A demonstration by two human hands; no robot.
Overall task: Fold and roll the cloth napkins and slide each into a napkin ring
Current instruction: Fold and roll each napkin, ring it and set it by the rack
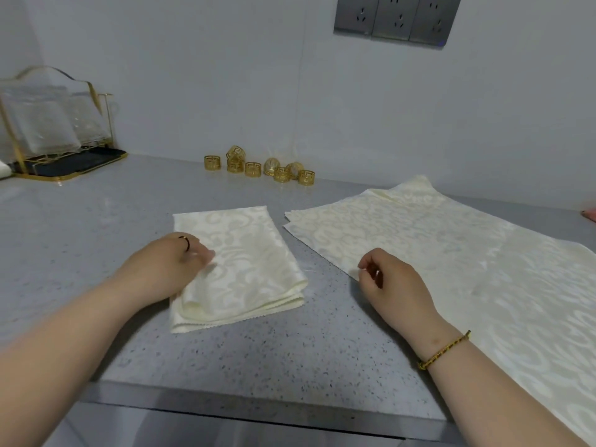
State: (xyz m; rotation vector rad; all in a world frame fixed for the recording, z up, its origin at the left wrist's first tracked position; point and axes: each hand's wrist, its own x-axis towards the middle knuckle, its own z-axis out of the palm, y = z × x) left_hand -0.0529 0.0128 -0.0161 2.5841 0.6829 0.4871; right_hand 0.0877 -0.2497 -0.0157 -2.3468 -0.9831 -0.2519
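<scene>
1 folded napkin: counter centre, left hand resting flat on its left edge. Unfolded napkin stack: right side, right hand curled at its near corner, grip unclear. Napkin rings: back edge.

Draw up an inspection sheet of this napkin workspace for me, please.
Surface: grey speckled counter, level.
Job's things: folded napkin at centre; flat napkins stacked to its right; gold napkin rings clustered by the wall.
Clutter: gold rack of clear plates, far left.
Grips: left hand on the folded napkin's left edge; right hand curled at the flat napkins' near corner; pinching unclear.
Cables: nothing seen.
Surroundings: grey wall, sockets above.
</scene>
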